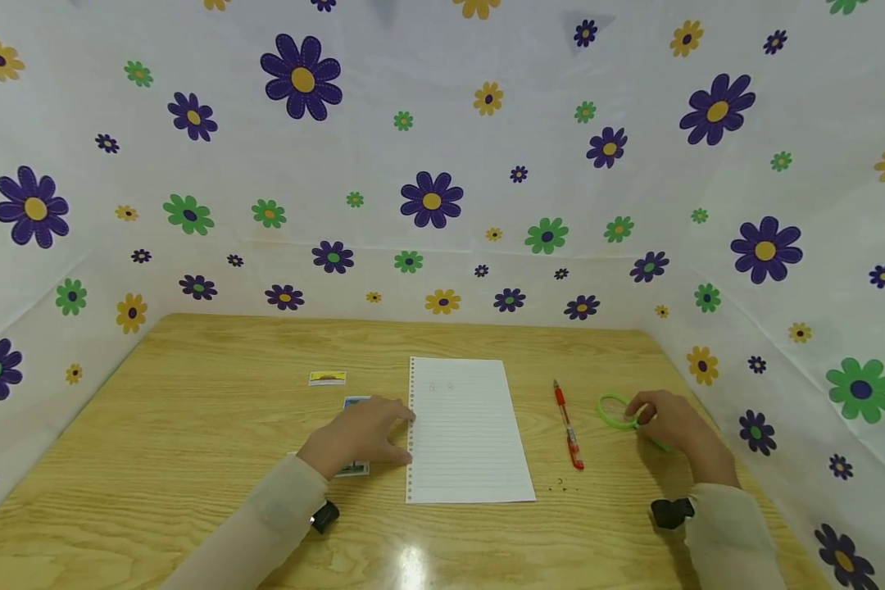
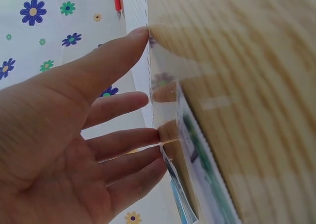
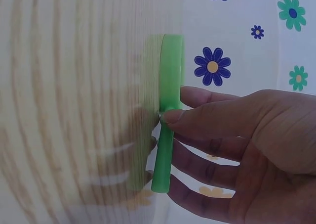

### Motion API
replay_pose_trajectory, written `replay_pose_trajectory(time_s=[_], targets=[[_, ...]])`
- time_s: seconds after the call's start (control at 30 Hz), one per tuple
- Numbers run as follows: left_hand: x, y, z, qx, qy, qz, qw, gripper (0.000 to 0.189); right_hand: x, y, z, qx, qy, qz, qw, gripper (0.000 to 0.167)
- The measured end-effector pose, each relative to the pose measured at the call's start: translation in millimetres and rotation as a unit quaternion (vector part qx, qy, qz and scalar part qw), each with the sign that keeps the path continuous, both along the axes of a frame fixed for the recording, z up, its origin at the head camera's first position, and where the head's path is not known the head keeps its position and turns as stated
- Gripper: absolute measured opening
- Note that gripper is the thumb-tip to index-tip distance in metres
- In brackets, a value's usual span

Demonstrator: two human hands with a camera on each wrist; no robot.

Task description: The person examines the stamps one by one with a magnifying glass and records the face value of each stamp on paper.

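Observation:
My right hand is at a green magnifying glass on the right of the table. In the right wrist view, its thumb and fingers pinch the magnifying glass at the neck, between ring and handle. My left hand reaches to the left, hole-punched edge of a lined sheet of paper, thumb and fingers extended and apart. Small red marks show near the sheet's top. Below the left hand lie small picture cards, partly hidden by it.
A red pen lies between the paper and the magnifying glass. Small dark bits are scattered nearer me. A yellow picture card lies farther back on the left. Flower-patterned sheeting encloses the wooden table at the back and sides.

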State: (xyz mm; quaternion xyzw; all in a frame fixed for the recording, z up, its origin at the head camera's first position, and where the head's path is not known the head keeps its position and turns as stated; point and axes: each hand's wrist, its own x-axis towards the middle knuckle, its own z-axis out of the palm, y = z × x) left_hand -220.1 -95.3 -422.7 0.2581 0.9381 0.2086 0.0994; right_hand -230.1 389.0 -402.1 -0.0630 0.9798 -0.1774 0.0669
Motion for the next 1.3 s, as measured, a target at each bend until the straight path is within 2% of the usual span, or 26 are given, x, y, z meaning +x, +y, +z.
replay_pose_trajectory(time_s=[0.4, 0.83, 0.97, 1.2, 1.3], targets=[[1.2, 0.1, 1.9, 0.003, -0.008, 0.008, 0.9999, 0.059, -2.7, 3.1, -2.6, 0.001, -0.004, -0.003, 1.0, 0.019], [0.0, 0.2, -1.4, -0.006, -0.004, 0.008, 0.9999, 0.06, -1.4, 3.3, -1.9, -0.003, -0.012, -0.001, 0.9999, 0.015], [-0.2, -0.2, -1.3, -0.002, 0.002, 0.003, 1.0, 0.059, -1.0, 4.0, -2.2, 0.0, -0.004, 0.004, 1.0, 0.015], [-0.6, -4.4, -1.7, 0.006, -0.008, 0.006, 0.9999, 0.063, -1.1, 4.9, -3.0, 0.001, 0.008, 0.013, 0.9999, 0.013], [-3.1, -8.0, 0.3, 0.003, 0.004, 0.009, 0.9999, 0.064, 0.1, 4.9, -3.7, -0.002, 0.017, 0.016, 0.9997, 0.013]])
